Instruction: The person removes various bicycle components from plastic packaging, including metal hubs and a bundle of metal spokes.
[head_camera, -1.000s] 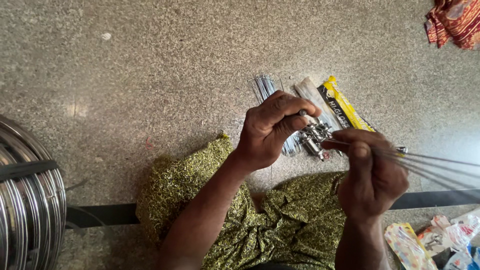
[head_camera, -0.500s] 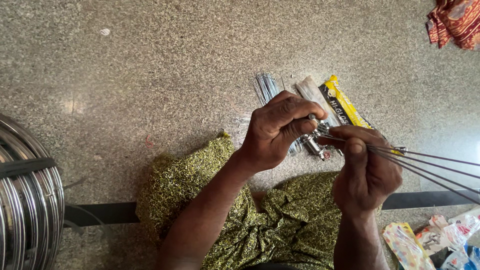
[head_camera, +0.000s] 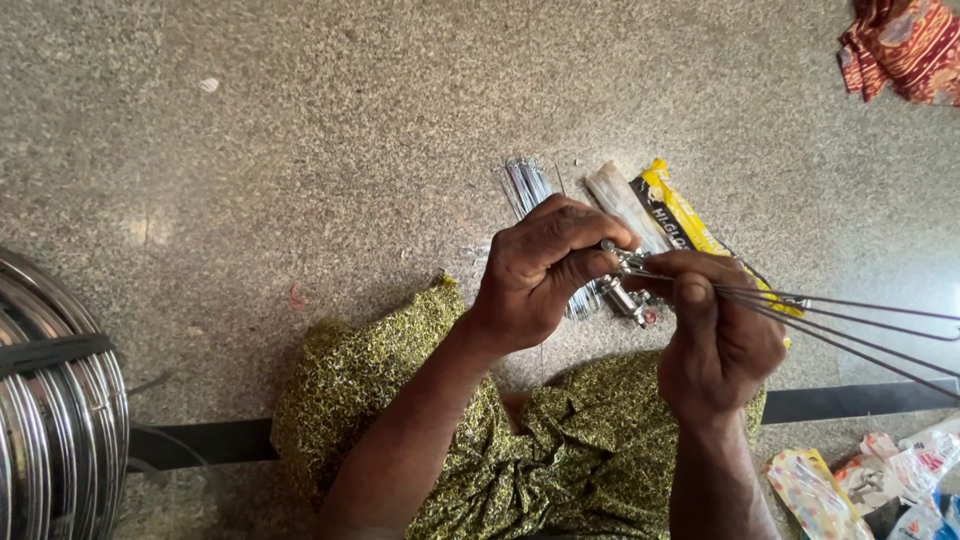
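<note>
**Both hands busy on a small metal hub and its spokes**

Right now I see my left hand (head_camera: 545, 275) curled shut around a small shiny metal hub (head_camera: 628, 292), fingers wrapped over its top. My right hand (head_camera: 715, 340) is closed too, thumb pressed down on a few thin metal spokes (head_camera: 850, 322) that run from the hub out toward the right edge of the floor. The two hands almost touch, and the hub sits between them, held above the floor.

Just beyond the hands, a bundle of loose spokes (head_camera: 525, 188) lies on the speckled stone floor (head_camera: 330, 140), beside a yellow and black packet (head_camera: 680, 215). My lap is covered in green patterned cloth (head_camera: 540, 450). Stacked steel rims (head_camera: 55, 420) sit at the floor's left edge, a red cloth (head_camera: 900, 50) lies in the top right corner, and colourful wrappers (head_camera: 860, 480) are in the bottom right corner.
</note>
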